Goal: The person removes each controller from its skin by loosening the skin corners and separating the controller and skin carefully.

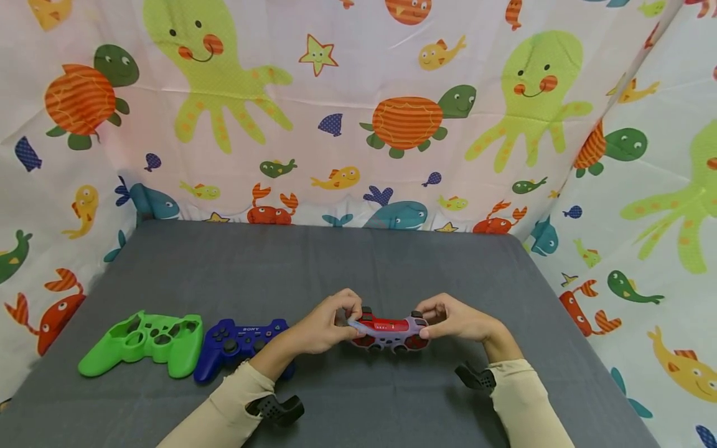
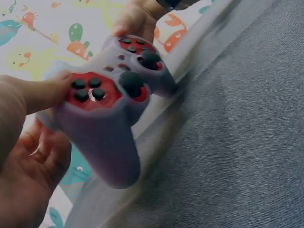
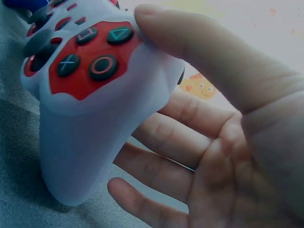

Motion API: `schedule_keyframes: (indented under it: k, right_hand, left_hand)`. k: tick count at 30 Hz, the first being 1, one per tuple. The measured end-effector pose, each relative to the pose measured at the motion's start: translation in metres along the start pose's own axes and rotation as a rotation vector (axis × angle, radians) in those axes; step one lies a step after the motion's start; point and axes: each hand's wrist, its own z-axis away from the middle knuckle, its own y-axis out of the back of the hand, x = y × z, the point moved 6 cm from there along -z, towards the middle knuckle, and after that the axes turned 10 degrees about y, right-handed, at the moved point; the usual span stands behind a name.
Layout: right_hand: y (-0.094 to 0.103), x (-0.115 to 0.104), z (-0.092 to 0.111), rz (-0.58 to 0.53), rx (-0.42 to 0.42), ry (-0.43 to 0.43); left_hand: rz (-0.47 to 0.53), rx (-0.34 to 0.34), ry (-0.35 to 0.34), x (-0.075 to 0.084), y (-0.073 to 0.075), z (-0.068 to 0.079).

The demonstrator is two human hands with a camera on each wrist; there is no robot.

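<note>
Grey tbl, prob. cloth; sea-print bkdrop; hands hold red ctrlr.

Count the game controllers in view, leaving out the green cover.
2: a blue controller on the gray table, partly covered by the left arm, and a red controller in a pale cover, held by the left hand and right hand.

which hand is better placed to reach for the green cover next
Probably the left hand: it's nearer the green cover, with its forearm over the blue controller, though its grip must first leave the red controller. The right hand is at that controller's far end.
</note>
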Motion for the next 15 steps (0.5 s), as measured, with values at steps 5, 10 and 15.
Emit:
schedule_keyframes:
  k: [5, 10, 15]
  right_hand:
    - [0.001, -0.001, -0.002, -0.003, 0.012, 0.004]
    - [0.001, -0.001, -0.001, 0.009, 0.024, -0.013]
    - [-0.002, 0.002, -0.003, 0.013, 0.016, 0.004]
  left_hand:
    - [0.111, -0.037, 0.060, -0.012, 0.001, -0.002]
    - [0.125, -0.055, 0.105, -0.020, 0.003, -0.002]
    - [0.111, -0.023, 0.130, -0.018, 0.003, -0.002]
